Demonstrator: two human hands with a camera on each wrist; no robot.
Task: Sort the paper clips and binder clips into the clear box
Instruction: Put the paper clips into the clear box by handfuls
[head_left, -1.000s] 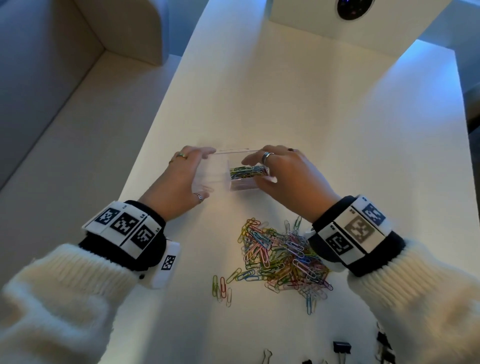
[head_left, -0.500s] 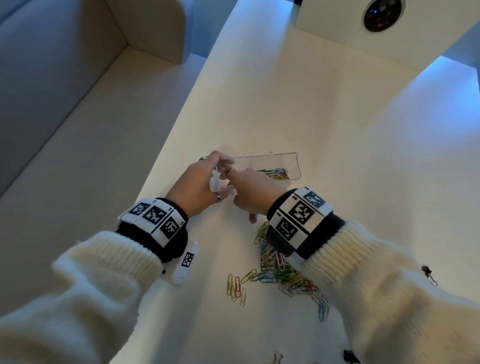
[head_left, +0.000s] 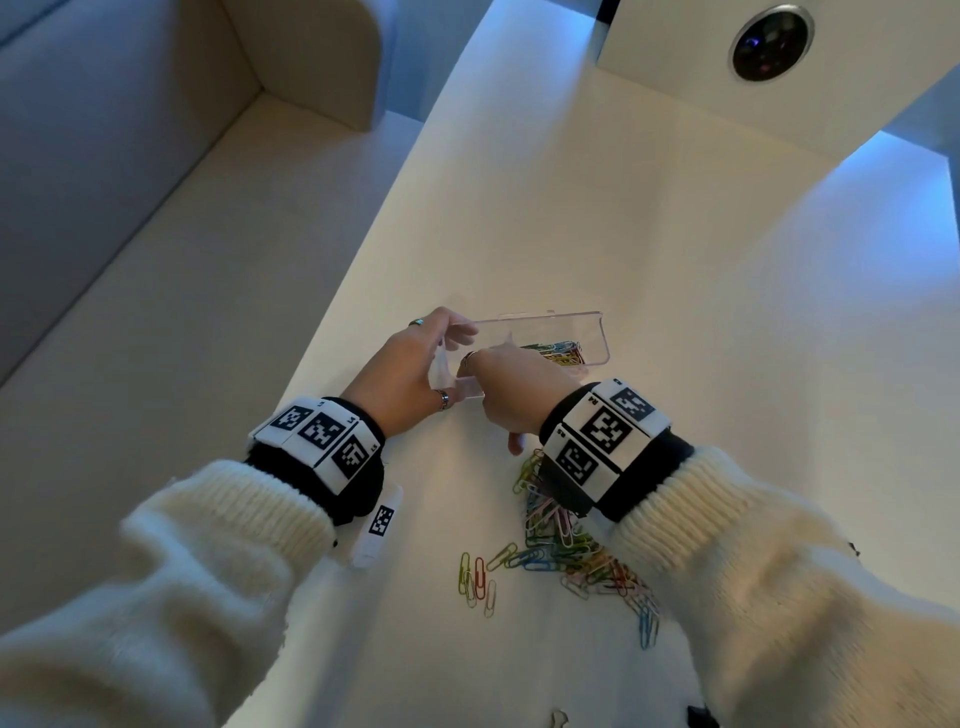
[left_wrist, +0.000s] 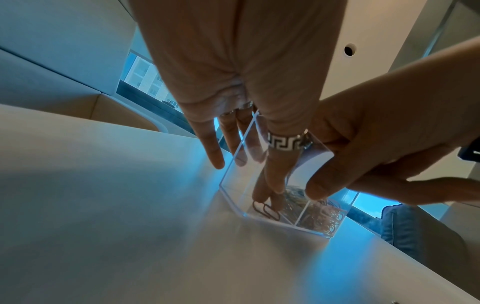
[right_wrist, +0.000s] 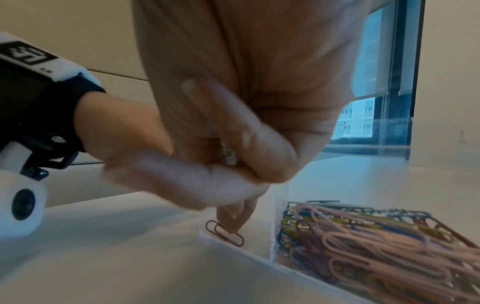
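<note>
**Both hands at the clear box, one clip under the right fingertips**

Right hand (head_left: 511, 395) reaches down into the near-left compartment of the clear box (head_left: 597, 338); its fingers (right_wrist: 233, 222) are bunched and curled, tips pressing on or pinching a dark paper clip (right_wrist: 226, 233) that lies on the compartment floor; whether the clip is lifted or only touched I cannot tell; a ring shows on one finger of this hand.

Left hand (head_left: 410, 371) sits just to the left of the right hand, touching it; its fingers are nearly straight and spread along the box's left end wall, thumb with a patterned ring (left_wrist: 284, 142) inside or against the wall; it steadies the box rather than closing round it.

Just right of the right fingertips, past a clear divider, the next compartment holds a packed heap of coloured paper clips (right_wrist: 363, 236), pink ones on top; the box's lid or rear wall stands up behind.

Below the right wrist, towards the person, a loose pile of paper clips (head_left: 566, 540) lies on the white table (head_left: 675, 234); a few strays (head_left: 475, 577) lie just left of it; further towards the person, at the frame's bottom edge, a dark binder clip (head_left: 698, 717) is partly cut off.

Both wrists wear marker bands (head_left: 602, 431) over cream knit sleeves (head_left: 779, 597).
</note>
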